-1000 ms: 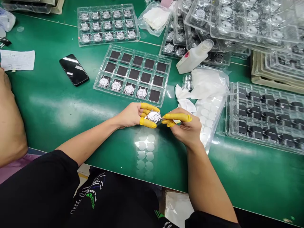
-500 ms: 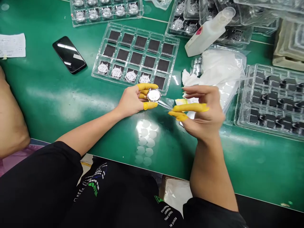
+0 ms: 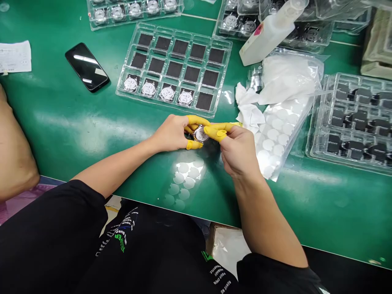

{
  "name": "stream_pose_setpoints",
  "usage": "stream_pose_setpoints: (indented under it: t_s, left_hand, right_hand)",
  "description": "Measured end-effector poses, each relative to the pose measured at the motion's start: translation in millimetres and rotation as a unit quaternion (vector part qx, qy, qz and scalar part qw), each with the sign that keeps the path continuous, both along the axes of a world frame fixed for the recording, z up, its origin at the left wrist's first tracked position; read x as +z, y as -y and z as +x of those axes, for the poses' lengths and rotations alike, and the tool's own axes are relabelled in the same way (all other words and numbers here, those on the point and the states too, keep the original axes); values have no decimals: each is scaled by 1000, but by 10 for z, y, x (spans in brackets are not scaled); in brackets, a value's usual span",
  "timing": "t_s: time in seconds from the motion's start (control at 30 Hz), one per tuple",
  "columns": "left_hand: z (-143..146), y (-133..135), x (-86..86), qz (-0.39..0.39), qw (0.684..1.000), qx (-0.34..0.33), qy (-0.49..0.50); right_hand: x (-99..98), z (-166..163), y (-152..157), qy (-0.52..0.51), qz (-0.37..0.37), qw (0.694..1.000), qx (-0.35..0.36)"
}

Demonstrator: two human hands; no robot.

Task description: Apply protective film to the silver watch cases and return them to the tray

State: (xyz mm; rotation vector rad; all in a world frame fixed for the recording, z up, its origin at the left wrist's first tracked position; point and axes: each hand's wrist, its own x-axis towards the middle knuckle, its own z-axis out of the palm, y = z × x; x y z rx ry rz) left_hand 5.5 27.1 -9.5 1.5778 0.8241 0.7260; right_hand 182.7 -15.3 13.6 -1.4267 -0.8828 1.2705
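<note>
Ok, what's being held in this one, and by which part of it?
A round silver watch case, held at its rim by the left hand's yellow-cotted fingers; the right hand's fingers also meet its edge.

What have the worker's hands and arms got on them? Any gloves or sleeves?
The left hand and right hand have no full gloves, only yellow finger cots. The forearms are bare up to black short sleeves. The black top has white and green lettering.
</note>
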Motion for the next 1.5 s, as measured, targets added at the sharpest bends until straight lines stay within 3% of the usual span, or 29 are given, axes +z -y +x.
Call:
stream_pose_setpoints:
  t_s: [0.47,1.37,1.43,1.5]
  left_hand:
    - [7,18,20,-5,1000,3,-5]
    - [3,22,18,13,1000,3,-26]
    - [7,25,31,1,1000,8,-24]
    - [12,26,41,-14,1000,16,-15]
  right_hand:
    - [-25,-22,13,27,4,1000,-12]
    - [-40,26,25,80,24,995,48]
    - [-39,64,9,96,45,994,42]
    - [-28,147,-33,108,99,989,-8]
